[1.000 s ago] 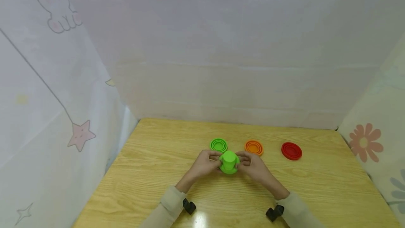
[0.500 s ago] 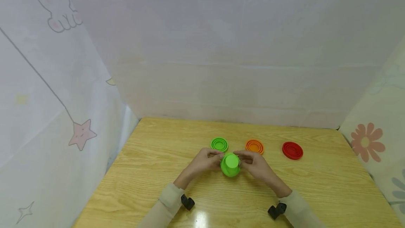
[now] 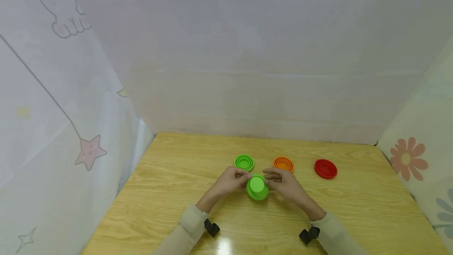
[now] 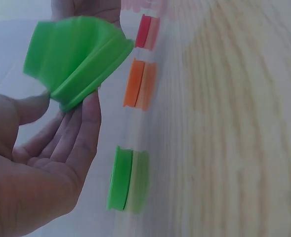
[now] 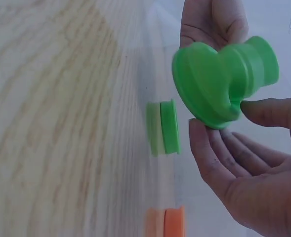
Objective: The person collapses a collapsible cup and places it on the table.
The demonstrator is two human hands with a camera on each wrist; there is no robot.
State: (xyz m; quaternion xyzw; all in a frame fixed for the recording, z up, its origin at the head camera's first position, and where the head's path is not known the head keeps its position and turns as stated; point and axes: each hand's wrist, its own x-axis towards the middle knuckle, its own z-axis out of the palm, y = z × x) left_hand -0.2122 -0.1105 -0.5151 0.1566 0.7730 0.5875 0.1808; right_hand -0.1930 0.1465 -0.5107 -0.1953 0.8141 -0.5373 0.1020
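A green collapsible cup is held above the table between both hands, base up and wide rim down. My left hand pinches its rim on the left, thumb outside and fingers beneath, as the left wrist view shows on the cup. My right hand grips the opposite side. In the right wrist view, its thumb presses a dent into the soft wall of the cup, while the fingers support the rim. The ringed wall is drawn out, with a fold near the rim.
Behind the hands, a row of flattened collapsible cups lies on the wooden table: a green one, an orange one and a red one. A pale printed cloth hangs round the back and sides.
The held cup has tilted so its base faces more toward the head camera, and it sits slightly lower. Both hands have shifted their grip on the rim. The flattened cups stay put.
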